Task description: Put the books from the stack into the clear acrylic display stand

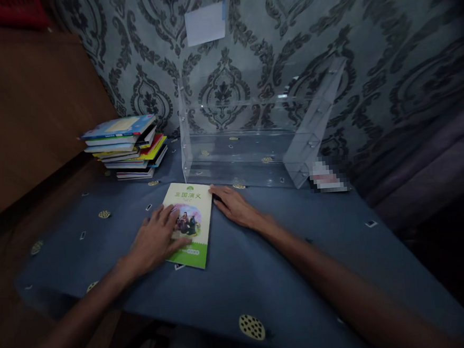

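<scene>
A book [186,198] with a cream and green cover and a round picture lies face up on the blue tablecloth. My left hand [153,238] rests over its left side, fingers spread and lying on the cover. At the book's upper right corner is my right hand [236,205]; its fingers stretch forward and the tips touch the edge, with the thumb a little apart below. Neither hand is wrapped around the book. Just behind it stands a clear acrylic rack [239,168] with tiered shelves and slanted sides.
A stack of books [130,144] stands at the back left of the table [283,282]. Right of the rack lies a small blurred-out item [330,178]. A brown wooden panel [32,98] rises on the left, and a white paper [205,24] hangs on the patterned wall.
</scene>
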A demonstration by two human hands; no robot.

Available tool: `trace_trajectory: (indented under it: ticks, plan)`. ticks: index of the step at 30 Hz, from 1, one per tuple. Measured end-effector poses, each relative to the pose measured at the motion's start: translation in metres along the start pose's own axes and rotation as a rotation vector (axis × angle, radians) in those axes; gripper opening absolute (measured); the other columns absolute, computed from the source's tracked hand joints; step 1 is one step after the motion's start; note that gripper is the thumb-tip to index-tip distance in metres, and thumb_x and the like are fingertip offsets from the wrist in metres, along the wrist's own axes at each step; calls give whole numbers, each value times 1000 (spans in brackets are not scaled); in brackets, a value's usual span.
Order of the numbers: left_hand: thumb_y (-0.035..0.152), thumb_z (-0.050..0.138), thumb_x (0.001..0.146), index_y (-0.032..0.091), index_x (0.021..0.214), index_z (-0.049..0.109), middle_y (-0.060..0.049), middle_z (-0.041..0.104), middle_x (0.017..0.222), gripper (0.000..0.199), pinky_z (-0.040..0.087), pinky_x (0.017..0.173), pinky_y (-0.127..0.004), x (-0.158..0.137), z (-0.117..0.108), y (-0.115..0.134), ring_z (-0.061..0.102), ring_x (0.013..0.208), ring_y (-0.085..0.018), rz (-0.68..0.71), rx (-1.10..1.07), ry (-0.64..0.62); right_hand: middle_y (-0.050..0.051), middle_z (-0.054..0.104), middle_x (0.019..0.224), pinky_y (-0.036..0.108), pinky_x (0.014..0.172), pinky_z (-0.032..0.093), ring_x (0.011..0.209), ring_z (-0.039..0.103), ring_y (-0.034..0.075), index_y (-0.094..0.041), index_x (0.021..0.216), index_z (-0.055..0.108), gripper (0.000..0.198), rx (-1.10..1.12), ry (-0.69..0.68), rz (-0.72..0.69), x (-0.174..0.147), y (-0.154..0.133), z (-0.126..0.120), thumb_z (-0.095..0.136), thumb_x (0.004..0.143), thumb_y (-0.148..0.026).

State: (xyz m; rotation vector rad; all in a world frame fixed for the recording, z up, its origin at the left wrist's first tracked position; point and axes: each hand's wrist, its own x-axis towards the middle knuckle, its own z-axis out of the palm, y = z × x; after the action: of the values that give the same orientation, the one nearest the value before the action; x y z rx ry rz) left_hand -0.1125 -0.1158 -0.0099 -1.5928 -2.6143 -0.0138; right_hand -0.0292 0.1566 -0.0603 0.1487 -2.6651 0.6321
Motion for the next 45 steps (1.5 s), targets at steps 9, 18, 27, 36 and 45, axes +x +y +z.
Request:
trace_trajectory:
  ticks: [9,18,27,36,45]
  plan:
    - [64,62,89,33,160,26,-15,34,164,86,35,114,-60,-21,25,-36,24,153,-40,304,-116,-30,23,57,144,56,110,47,135,55,31,-12,132,58,36,5,3,-4,0,3,4,46,98,-19]
    - [65,59,90,31,159,28,-15,31,165,84,29,116,-65,-13,25,-38,21,154,-39,318,-98,-30,18,53,149,57,113,44,139,50,30,-16,139,53,41,-26,-3,14,-1,7,6,46,99,-22]
    - [56,54,97,25,153,40,-14,40,161,66,32,120,-54,-13,-6,-20,37,149,-31,341,-118,-97,16,56,148,58,118,38,141,47,31,-14,137,57,43,-47,-36,22,-5,-5,5,43,97,-17]
    - [50,50,101,21,134,60,-13,66,135,45,48,110,-49,-14,9,6,59,130,-28,445,-155,123,10,61,143,57,114,43,141,47,27,-22,138,57,43,108,-56,-70,-56,-61,1,42,99,-13]
    - [39,49,103,21,124,68,-10,73,126,34,55,104,-41,-17,11,3,68,120,-23,432,-211,235,11,66,129,49,107,50,123,58,25,-23,146,48,49,347,-22,30,-68,-93,-11,40,99,-14]
